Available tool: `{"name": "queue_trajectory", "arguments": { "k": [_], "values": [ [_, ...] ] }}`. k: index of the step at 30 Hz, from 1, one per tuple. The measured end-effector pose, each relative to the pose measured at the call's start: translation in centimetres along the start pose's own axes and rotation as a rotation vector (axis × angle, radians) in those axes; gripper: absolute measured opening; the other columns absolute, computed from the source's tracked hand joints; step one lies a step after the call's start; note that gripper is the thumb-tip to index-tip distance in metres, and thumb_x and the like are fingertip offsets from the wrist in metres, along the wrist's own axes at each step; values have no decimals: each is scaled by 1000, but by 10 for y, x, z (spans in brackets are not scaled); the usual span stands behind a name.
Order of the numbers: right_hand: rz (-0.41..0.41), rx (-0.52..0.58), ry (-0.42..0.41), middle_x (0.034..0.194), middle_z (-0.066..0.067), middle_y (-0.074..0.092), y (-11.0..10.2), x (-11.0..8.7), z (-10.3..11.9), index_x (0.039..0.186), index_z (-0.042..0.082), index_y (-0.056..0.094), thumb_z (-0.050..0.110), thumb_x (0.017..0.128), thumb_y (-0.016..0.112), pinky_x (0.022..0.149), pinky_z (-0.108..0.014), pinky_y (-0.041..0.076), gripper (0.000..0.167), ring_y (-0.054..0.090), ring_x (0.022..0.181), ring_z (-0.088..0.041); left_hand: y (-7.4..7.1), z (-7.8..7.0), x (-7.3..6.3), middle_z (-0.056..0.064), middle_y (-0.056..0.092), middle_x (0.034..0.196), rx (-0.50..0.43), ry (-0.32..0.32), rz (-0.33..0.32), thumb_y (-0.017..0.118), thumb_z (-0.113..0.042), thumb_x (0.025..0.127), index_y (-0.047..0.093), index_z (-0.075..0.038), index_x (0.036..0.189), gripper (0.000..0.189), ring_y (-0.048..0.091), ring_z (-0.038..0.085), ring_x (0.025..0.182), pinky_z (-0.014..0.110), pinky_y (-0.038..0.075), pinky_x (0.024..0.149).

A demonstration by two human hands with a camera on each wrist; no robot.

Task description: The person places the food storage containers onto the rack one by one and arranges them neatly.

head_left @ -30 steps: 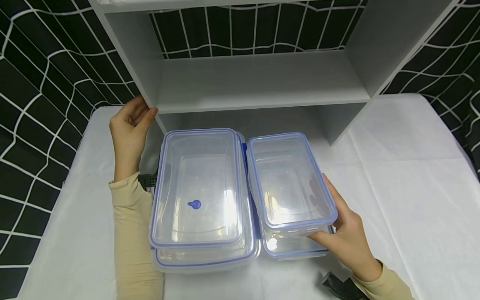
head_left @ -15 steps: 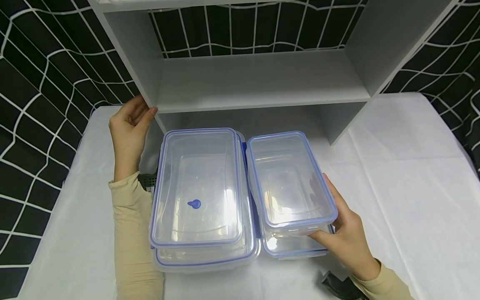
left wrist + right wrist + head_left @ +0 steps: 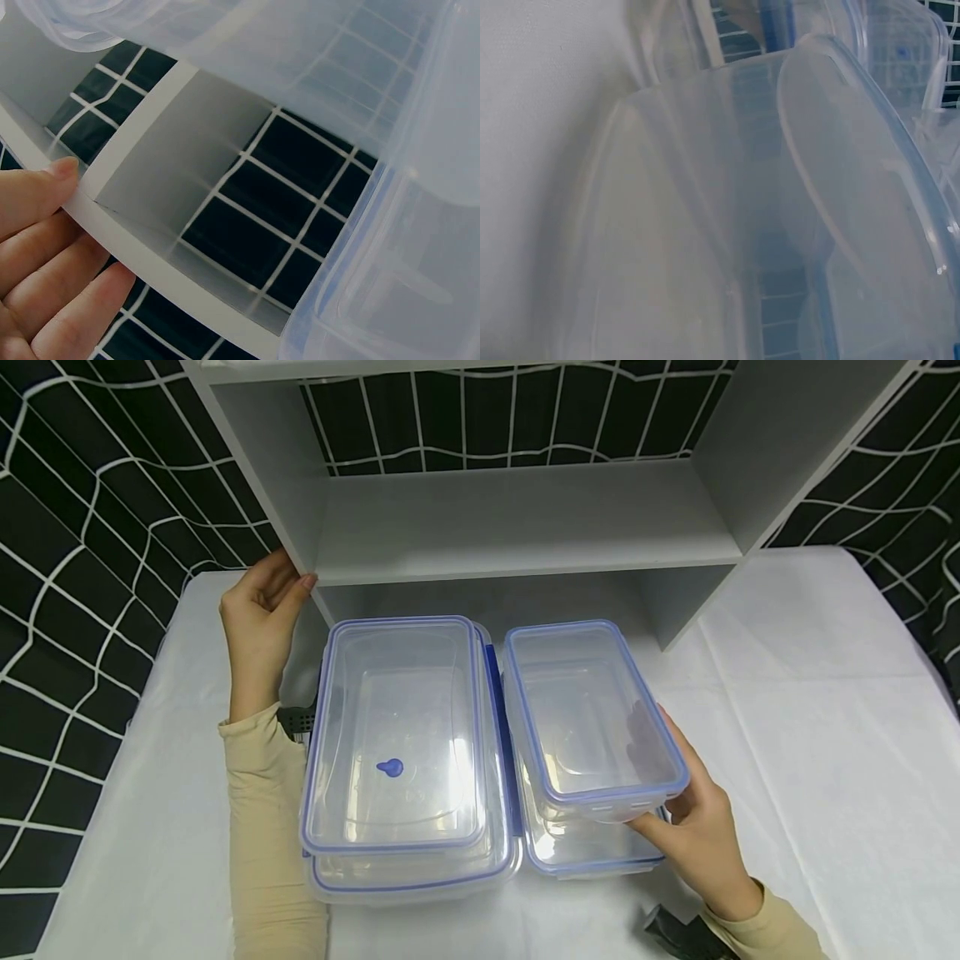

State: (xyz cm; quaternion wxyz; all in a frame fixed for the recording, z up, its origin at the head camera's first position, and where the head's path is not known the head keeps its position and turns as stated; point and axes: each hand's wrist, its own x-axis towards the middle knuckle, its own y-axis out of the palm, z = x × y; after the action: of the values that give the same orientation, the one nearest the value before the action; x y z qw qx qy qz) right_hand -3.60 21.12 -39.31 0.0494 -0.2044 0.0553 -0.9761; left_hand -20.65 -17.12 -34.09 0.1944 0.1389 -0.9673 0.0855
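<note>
My left hand pinches the front edge of the grey shelf unit's left side panel, thumb at the front and the other fingers along the outer side. With my right hand I hold a clear food container with a blue rim by its near right corner, thumb at the near side. It overlaps a similar lower container, whose near end shows below it. To the left, a large clear container with a blue valve lies on another large container. The right wrist view is filled by clear container walls.
The shelf unit's middle board spans behind the containers, with an open compartment beneath it. White cloth covers the table. Dark netted or grid-patterned walls stand on both sides. A black wrist device sits below my right hand.
My right hand has shifted the upper right container slightly to the right, showing more of the one beneath. My left hand stays on the shelf panel.
</note>
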Motion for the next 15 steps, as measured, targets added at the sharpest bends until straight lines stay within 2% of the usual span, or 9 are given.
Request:
{"name": "queue_trajectory", "arguments": {
  "k": [7,11,15],
  "values": [
    [38,25,-121,143,-11,43,-2,2,-3,142,-12,27,-10,69,78,90,-17,49,89,53,118,-14,0,0,-1,17,63,118,3,6,1,65,-1,88,60,7,120,33,62,20,109,26,51,92],
    [46,-79,-169,139,-8,47,-2,1,-3,142,-12,25,3,71,82,88,-15,49,92,54,117,-13,0,0,-1,17,63,117,0,0,-1,65,-1,88,61,6,120,33,62,19,108,26,51,91],
    [48,-164,-211,137,-6,48,0,1,-4,142,-12,24,25,78,78,89,-14,48,92,54,115,-11,1,-1,-1,17,63,117,0,-6,-3,65,-1,88,60,7,120,33,62,19,108,26,50,92]
  ]
}}
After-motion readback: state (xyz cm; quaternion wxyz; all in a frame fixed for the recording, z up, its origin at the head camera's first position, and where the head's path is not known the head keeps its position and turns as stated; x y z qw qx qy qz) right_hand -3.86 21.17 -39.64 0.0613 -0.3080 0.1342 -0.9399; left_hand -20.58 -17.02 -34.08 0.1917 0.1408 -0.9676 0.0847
